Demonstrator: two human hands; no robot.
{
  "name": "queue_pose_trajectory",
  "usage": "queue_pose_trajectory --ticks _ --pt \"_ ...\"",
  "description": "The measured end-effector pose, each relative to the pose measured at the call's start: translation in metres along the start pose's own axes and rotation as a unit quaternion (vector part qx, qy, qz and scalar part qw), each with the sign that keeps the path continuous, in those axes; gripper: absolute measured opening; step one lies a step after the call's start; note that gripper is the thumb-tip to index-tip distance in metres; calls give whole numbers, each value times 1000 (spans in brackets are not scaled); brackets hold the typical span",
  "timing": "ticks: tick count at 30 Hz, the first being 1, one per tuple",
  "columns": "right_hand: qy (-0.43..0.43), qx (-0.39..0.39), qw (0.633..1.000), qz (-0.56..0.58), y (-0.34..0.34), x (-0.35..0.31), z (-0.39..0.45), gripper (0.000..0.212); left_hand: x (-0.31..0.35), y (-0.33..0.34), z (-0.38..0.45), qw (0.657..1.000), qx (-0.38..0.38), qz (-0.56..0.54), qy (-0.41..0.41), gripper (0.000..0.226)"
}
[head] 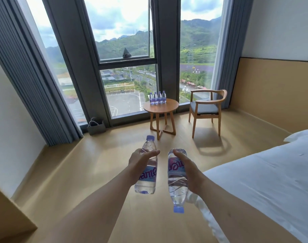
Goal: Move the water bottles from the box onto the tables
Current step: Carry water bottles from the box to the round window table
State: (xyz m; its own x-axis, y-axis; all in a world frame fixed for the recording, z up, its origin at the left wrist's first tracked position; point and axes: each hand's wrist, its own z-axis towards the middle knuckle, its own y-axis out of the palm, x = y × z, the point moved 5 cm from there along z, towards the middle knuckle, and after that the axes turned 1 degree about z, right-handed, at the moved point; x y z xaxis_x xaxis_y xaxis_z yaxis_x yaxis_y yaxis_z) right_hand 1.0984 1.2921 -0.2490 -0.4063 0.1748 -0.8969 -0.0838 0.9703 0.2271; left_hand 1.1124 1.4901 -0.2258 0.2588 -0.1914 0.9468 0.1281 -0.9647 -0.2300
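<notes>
My left hand (140, 163) grips a clear water bottle (147, 179) with a purple cap pointing up and a blue-purple label. My right hand (188, 171) grips a second water bottle (176, 183) held upside down, its cap toward the floor. Both are held out in front of me above the wooden floor. Ahead by the window stands a round wooden side table (163, 106) with several bottles (157, 97) in a row at its far left edge. No box is in view.
A wooden armchair (206, 109) with a grey seat stands right of the table. A bed with white sheets (265, 174) fills the right side. A grey bag (96, 127) sits by the window at left. A wooden furniture corner (7, 218) is at lower left.
</notes>
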Motion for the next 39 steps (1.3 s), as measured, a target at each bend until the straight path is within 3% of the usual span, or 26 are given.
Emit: queue_pose_trajectory --ticks 12,23,39 --pt "26 8 1000 -15 -7 -60 226 67 19 36 234 999 -48 -1 -5 61" --pt "48 54 997 -9 18 -144 447 68 75 21 487 996 -59 -53 -26 63" --pt "89 -14 996 9 -26 -241 774 66 112 86 800 998 -22 -2 -51 65"
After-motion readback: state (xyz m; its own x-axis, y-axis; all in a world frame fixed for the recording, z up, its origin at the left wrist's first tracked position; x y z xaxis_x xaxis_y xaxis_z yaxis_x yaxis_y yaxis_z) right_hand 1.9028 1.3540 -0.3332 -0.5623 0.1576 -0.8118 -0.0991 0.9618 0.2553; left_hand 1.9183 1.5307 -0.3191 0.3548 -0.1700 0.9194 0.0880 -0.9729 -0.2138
